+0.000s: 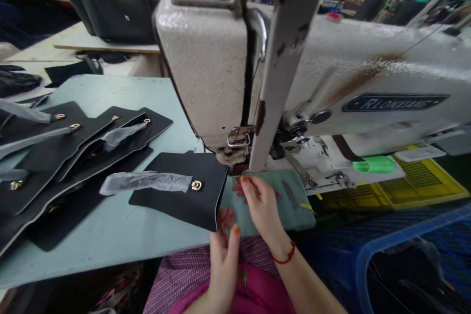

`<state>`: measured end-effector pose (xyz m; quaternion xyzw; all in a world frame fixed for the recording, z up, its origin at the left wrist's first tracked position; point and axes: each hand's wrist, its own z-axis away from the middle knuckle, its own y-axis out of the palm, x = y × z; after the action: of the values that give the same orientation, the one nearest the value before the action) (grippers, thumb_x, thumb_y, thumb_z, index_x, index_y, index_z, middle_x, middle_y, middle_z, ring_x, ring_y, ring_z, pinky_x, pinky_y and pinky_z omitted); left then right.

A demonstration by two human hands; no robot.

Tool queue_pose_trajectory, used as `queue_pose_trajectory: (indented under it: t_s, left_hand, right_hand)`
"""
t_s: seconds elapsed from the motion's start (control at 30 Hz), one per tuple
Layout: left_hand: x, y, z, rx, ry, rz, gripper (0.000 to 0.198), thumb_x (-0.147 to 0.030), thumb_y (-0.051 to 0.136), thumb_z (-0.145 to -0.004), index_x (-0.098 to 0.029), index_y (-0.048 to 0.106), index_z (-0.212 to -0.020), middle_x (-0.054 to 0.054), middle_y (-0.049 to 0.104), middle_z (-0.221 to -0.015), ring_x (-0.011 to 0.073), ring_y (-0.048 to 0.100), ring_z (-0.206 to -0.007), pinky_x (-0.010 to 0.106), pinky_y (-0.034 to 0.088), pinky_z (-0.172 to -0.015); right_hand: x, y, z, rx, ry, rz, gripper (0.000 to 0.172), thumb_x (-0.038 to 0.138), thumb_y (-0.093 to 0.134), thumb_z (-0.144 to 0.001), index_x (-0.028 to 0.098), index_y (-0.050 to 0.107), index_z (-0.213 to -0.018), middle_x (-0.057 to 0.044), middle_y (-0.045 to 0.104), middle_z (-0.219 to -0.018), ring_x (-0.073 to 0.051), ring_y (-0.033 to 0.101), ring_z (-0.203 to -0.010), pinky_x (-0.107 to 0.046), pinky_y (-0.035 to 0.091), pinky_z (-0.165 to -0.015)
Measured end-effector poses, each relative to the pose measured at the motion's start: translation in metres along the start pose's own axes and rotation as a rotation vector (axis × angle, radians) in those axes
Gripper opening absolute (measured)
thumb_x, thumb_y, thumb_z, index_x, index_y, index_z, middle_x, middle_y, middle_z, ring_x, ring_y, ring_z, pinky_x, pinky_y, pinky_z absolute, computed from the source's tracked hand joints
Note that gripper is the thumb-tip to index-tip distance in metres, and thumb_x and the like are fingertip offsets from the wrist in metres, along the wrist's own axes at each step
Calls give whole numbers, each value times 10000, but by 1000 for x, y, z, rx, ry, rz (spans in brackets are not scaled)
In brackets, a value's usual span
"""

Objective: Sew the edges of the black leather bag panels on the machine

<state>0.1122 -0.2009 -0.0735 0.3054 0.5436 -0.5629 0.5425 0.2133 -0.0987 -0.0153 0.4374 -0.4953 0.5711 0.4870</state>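
A black leather panel (176,196) lies on the pale green table, its right edge by the sewing machine's presser foot area (237,162). The panel carries a gold-coloured metal fitting (196,185) and a strap wrapped in whitish film (147,182). My left hand (223,250) is at the panel's near right corner, thumb apart from the fingers, which are slightly blurred. Just right of the presser foot, my right hand (262,203) has thumb and forefinger pinched together; what they hold, if anything, is too small to make out.
Several similar black panels (91,152) overlap on the table (110,240) at left. The white machine arm (368,73) spans the right. A blue crate (362,265) and yellow baskets (423,181) stand lower right. A black bag (114,5) sits behind.
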Motion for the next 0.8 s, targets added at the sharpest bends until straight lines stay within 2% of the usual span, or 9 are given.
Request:
queue_pose_trajectory:
  t_s: [0.07,0.13,0.2,0.27,0.3,0.4,0.5,0.63,0.8]
  left_hand:
    - [34,-37,23,-3,124,-115,591,-427,299,-972,-239,213,-1526,164,463,-1445,311,511,-1289,453,506,-1000]
    - [51,-83,18,-69,286,-264,608,-363,353,-956,-296,172,-1532,146,384,-1497,345,472,-1312,509,495,-1002]
    - [44,-123,-17,-124,450,-468,599,-326,389,-945,-303,218,-1519,146,334,-1520,378,386,-1364,597,375,-1080]
    - [22,-147,-68,-34,629,-666,637,-323,416,-948,-292,169,-1534,151,277,-1560,378,298,-1416,620,306,-1107]
    - [8,-153,-94,70,733,-751,672,-355,439,-944,-271,141,-1541,159,227,-1586,376,268,-1431,615,283,-1118]
    - [-32,-150,-157,272,962,-881,813,-570,468,-893,-169,178,-1538,198,169,-1604,391,164,-1465,587,224,-1147]
    - [-58,-139,-179,431,1042,-1019,879,-721,425,-832,-172,292,-1507,188,342,-1543,378,271,-1433,577,158,-1162]
    - [-74,-131,-164,424,1015,-1129,963,-800,455,-750,-143,405,-1453,200,496,-1407,349,502,-1247,468,356,-1082]
    - [-85,-127,-138,313,941,-1197,919,-757,536,-744,-158,445,-1435,187,539,-1353,349,544,-1155,453,462,-954]
  right_hand:
    - [5,5,-3,13,-30,14,335,449,480,-954,175,636,-840,-50,653,-762,-172,619,-731,-243,422,-610]
    - [11,14,-8,30,-86,59,408,463,448,-965,176,566,-701,-23,590,-668,-143,557,-645,-237,368,-572]
    - [16,27,-13,13,-143,143,473,477,449,-959,180,441,-591,10,473,-566,-110,438,-549,-243,278,-529]
    - [19,40,-17,-46,-172,218,506,471,472,-943,184,343,-547,29,377,-517,-94,338,-506,-259,211,-517]
    - [19,45,-18,-78,-170,235,506,458,476,-938,185,322,-542,33,358,-508,-91,312,-499,-264,195,-517]
    - [15,55,-19,-120,-150,219,479,423,457,-940,189,315,-546,37,336,-510,-91,286,-501,-267,183,-513]
    - [10,53,-18,-95,-152,171,464,428,456,-939,187,325,-565,40,308,-537,-91,280,-520,-259,185,-509]
    - [8,43,-17,-51,-138,136,455,439,461,-936,182,340,-581,35,297,-574,-93,288,-546,-255,193,-515]
    - [11,32,-20,35,-102,106,447,447,458,-933,187,315,-600,32,265,-602,-94,269,-557,-258,193,-517]
